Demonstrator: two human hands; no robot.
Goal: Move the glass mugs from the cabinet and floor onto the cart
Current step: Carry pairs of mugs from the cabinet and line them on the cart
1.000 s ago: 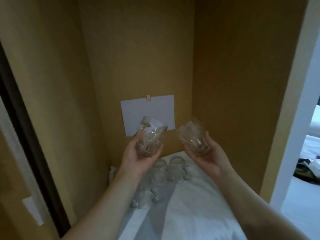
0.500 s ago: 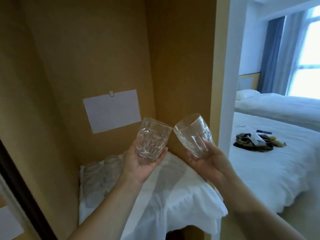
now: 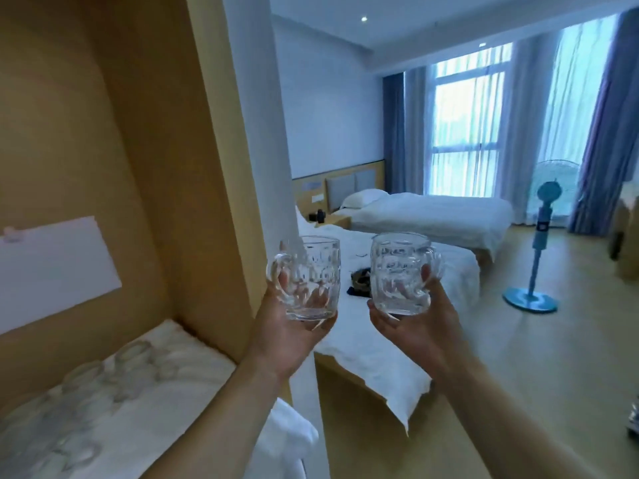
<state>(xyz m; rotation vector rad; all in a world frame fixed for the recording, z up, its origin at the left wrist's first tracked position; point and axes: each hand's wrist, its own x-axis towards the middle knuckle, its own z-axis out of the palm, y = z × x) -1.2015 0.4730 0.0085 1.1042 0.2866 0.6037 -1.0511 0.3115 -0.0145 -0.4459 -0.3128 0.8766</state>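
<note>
Fingers of the left hand (image 3: 288, 326) are curled under and around the left glass mug (image 3: 308, 278), gripping it upright. Fingers of the right hand (image 3: 415, 323) are clamped likewise on the right glass mug (image 3: 401, 274), thumb on its right side. Both mugs are held side by side, apart, in front of the near bed (image 3: 373, 344). More glass mugs (image 3: 103, 382) lie on white cloth (image 3: 145, 420) in the cabinet (image 3: 138, 167), near left. A blue fan (image 3: 539, 236) stands far right.
</note>
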